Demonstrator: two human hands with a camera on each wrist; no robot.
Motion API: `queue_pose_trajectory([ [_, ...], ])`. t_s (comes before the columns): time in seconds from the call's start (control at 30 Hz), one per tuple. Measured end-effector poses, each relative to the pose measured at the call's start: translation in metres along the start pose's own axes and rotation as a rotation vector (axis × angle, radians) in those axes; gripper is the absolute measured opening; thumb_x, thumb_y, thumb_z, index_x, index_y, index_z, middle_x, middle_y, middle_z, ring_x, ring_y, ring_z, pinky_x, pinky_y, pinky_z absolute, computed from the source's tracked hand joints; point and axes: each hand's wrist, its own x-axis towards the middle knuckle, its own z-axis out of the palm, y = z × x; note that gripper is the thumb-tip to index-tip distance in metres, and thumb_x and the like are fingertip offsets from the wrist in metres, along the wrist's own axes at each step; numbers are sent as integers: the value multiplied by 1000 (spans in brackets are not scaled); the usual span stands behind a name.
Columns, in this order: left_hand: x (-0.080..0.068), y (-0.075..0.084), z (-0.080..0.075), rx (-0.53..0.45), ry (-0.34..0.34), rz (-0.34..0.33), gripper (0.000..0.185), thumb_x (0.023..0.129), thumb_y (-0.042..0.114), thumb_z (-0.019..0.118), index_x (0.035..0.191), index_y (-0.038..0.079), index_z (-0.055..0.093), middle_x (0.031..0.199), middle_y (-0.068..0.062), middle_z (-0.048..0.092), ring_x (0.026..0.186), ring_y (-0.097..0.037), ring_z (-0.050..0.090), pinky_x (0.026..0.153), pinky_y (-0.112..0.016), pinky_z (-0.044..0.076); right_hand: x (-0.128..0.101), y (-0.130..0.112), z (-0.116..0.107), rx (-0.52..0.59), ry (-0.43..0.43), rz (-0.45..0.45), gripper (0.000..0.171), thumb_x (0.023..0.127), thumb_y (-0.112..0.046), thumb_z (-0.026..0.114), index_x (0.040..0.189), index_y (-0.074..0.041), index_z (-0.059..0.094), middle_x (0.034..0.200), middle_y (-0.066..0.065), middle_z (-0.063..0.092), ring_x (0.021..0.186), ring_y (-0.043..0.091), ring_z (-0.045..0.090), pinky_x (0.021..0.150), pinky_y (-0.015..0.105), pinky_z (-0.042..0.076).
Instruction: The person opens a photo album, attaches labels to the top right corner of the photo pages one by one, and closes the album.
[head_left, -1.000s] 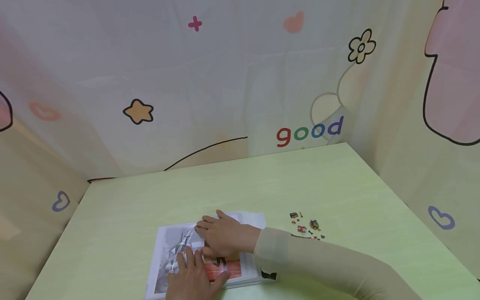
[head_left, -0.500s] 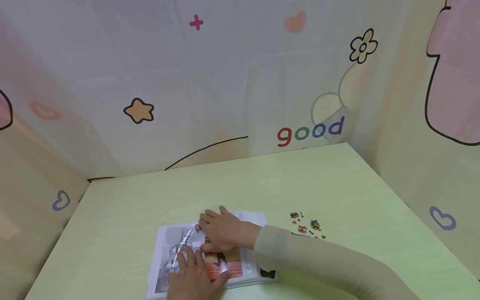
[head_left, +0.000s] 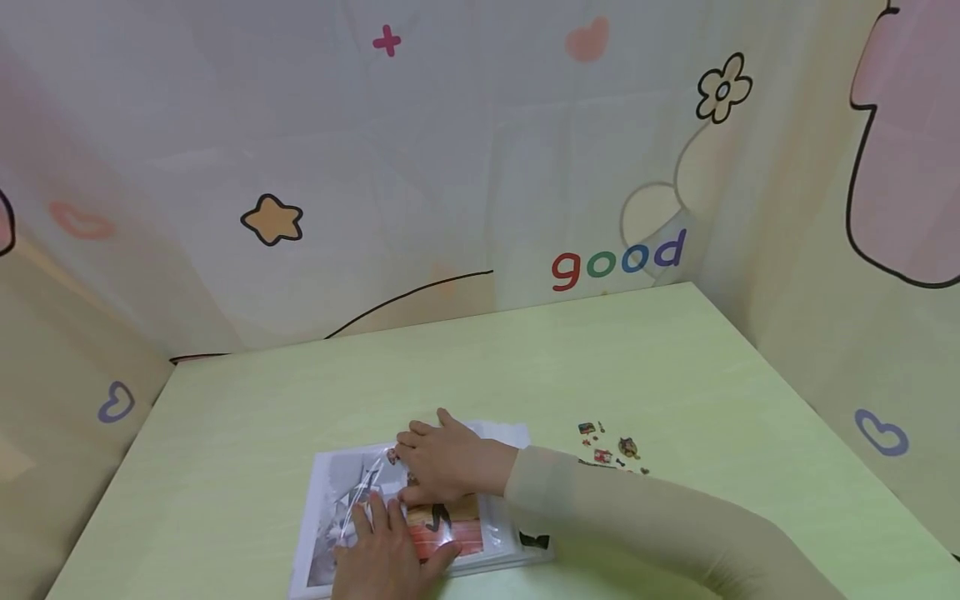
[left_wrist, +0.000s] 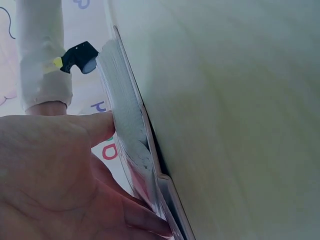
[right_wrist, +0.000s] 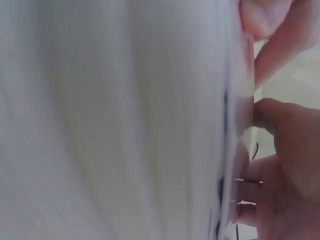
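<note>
An open album [head_left: 327, 508] with glossy plastic-covered pages lies near the table's front edge; its pages show a grey picture and an orange one. My left hand [head_left: 384, 552] lies flat on the lower page, fingers straight. My right hand [head_left: 444, 463] rests on the page just above it, fingers stretched to the left, with a small sticker [head_left: 392, 456] at their tips. A crinkled clear film [head_left: 360, 493] stands up between the two hands. In the left wrist view my thumb [left_wrist: 100, 127] touches the album's edge [left_wrist: 127, 125]. The right wrist view is a blur of white page and fingers [right_wrist: 280, 165].
Several small loose stickers [head_left: 609, 451] lie on the pale green table [head_left: 525, 358] to the right of the album. Cartoon-printed curtains [head_left: 450, 167] close in the table at the back and on both sides.
My right hand has drawn slightly back to the right, uncovering the small sticker at its fingertips. The left hand has stayed in place on the page.
</note>
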Motion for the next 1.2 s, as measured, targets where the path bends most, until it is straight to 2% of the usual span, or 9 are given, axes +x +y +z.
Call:
queue_pose_trajectory([
  [0.23, 2, -1, 0, 9, 31, 12, 114, 81, 83, 61, 140, -15, 51, 145, -36, 46, 135, -55, 41, 85, -76, 48, 7, 5, 0, 28, -23, 21, 73, 101, -67, 46, 157, -20, 46, 161, -8, 42, 149, 13, 35, 118, 53, 32],
  [0.43, 3, -4, -1, 16, 28, 20, 114, 79, 84, 61, 138, -14, 52, 142, -35, 49, 134, -54, 43, 84, -71, 51, 7, 1, 4, 36, -17, 43, 81, 98, -73, 43, 159, -19, 42, 164, -6, 37, 153, 17, 29, 120, 52, 29],
  [0.63, 5, -6, -2, -4, 41, 48, 115, 75, 85, 64, 134, -14, 55, 129, -31, 52, 124, -50, 50, 74, -60, 57, 3, 1, 3, 17, -4, 74, 87, 98, -75, 42, 160, -13, 39, 166, 0, 33, 154, 21, 26, 120, 50, 30],
  [0.8, 7, -8, -9, -50, -23, 58, 112, 76, 85, 64, 132, -12, 58, 130, -31, 53, 125, -50, 50, 80, -60, 56, -2, 10, 0, 59, 18, 88, 79, 103, -67, 43, 159, -12, 40, 165, 3, 35, 155, 20, 26, 120, 46, 32],
  [0.87, 7, -9, -11, -54, -27, 57, 112, 76, 86, 62, 130, -12, 59, 132, -31, 54, 126, -50, 49, 82, -61, 56, -5, 15, 1, 91, 46, 77, 75, 104, -64, 44, 158, -12, 42, 164, 3, 38, 154, 20, 27, 119, 44, 34],
  [1.07, 5, -9, -12, -13, 6, 48, 116, 77, 92, 52, 132, -9, 59, 137, -31, 54, 129, -49, 49, 92, -68, 48, -26, 32, 3, 223, 139, -2, 68, 106, -49, 54, 157, -6, 42, 163, 9, 39, 153, 25, 30, 117, 46, 36],
  [1.2, 3, -6, -13, 1, 26, 61, 114, 79, 90, 53, 134, -10, 59, 143, -32, 51, 135, -50, 45, 95, -68, 47, -41, 40, 1, 313, 190, -32, 63, 106, -39, 57, 156, -3, 42, 162, 12, 40, 153, 28, 31, 117, 50, 35],
])
